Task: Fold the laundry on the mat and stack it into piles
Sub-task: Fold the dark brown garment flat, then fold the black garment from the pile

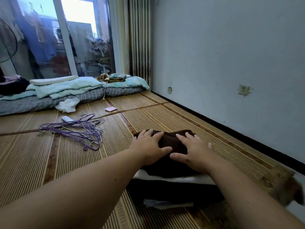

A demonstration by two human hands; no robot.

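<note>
A dark brown folded garment (pixel 171 141) lies on top of a pile (pixel 173 190) of folded white and black clothes on the bamboo mat (pixel 165 116). My left hand (pixel 149 144) rests flat on the garment's left part, fingers spread. My right hand (pixel 195 151) presses flat on its right part, fingers apart too. Neither hand grips the cloth. The near half of the garment is hidden under my hands and forearms.
A tangle of purple wire hangers (pixel 77 129) lies to the left on the mat, with a white remote (pixel 66 119), crumpled white cloth (pixel 68 105) and a pink card (pixel 110 109) beyond. Folded bedding (pixel 69 90) lines the window side. The wall (pixel 231 63) runs along the right.
</note>
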